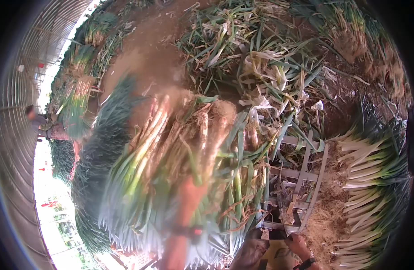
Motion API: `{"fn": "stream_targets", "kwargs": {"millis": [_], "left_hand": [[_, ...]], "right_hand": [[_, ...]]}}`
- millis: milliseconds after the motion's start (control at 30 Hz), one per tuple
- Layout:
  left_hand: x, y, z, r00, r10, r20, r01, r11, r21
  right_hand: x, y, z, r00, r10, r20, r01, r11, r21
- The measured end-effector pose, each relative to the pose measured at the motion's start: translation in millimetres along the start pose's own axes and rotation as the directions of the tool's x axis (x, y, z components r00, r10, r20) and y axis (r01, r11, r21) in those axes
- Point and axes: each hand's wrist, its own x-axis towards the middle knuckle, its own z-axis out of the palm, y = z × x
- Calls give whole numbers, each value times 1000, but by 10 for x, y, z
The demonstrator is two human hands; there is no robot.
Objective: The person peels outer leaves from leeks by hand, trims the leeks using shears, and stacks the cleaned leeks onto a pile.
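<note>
My left hand (192, 191), smeared by motion, reaches into a large heap of long green onions (153, 135) in front of me. Its fingers cannot be made out, and a dark band with a red spot circles the wrist. The heap's pale stalks and brown roots point away from me, with green leaves nearer. Low in the view, my right hand (298, 246) is close to my body, a dark watch on its wrist. Its fingers look curled at a small dark object (277, 234) that I cannot identify, beside a tan surface with dark letters.
A metal rack (306, 175) stands right of the heap. Beyond it, trimmed onions (362, 180) lie in a long row. Loose leaves (261, 67) cover the ground ahead. Another person (37, 119) is at the far left, near more bundles (76, 103) and the greenhouse wall (15, 148).
</note>
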Motion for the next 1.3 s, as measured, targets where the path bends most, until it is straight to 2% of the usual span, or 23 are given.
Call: {"fn": "stream_targets", "kwargs": {"millis": [67,133,233,333,433,533,633,700,733,833,900,933,1033,1133,1200,1233,1300], "left_hand": [[-134,14,51,1000,5,-7,-5,1000,-29],[-283,-96,167,998,60,-33,-59,998,30],[-520,-148,292,991,127,-31,-123,986,111],[-655,-253,440,985,172,-5,-170,979,112],[-553,-363,625,995,84,46,-88,991,100],[-403,-360,713,997,-18,80,18,1000,-2],[-292,-243,616,974,-176,142,177,984,5],[-233,-183,585,958,-223,181,228,974,-10],[-224,-216,597,960,-205,192,211,978,-11],[-258,-338,664,968,-143,205,147,989,-5],[-343,-367,676,977,-94,191,91,996,21],[-388,-282,621,969,-109,224,112,994,-1],[-564,-52,511,951,-134,280,154,987,-51],[-777,2,545,953,-107,282,127,990,-55],[-883,47,583,959,-80,271,95,995,-44],[-906,17,646,962,-3,272,19,998,-57],[-955,85,680,970,43,240,-16,994,-111]], "right_hand": [[17,2,21,1000,-6,-8,6,1000,-11],[70,50,46,998,-48,-35,46,998,-42],[78,-105,-18,996,72,53,-75,996,46],[49,-345,-70,991,110,74,-114,992,55],[109,-410,-20,995,56,85,-58,998,16],[206,-572,-23,991,-120,58,117,992,47],[256,-751,46,986,-164,3,163,980,114],[267,-837,50,994,-84,65,76,990,116],[271,-883,40,994,-44,96,33,993,114],[244,-1151,9,994,-81,75,67,983,170],[367,-1144,9,972,-124,202,82,976,202],[409,-1181,4,953,-145,267,86,972,221],[524,-1680,107,926,-343,158,169,750,639],[692,-2173,188,891,-406,202,-1,444,896],[738,-2594,233,896,-424,132,37,368,929],[749,-2743,244,899,-427,97,55,330,942],[943,-2848,382,882,-429,195,-22,376,927]]}}
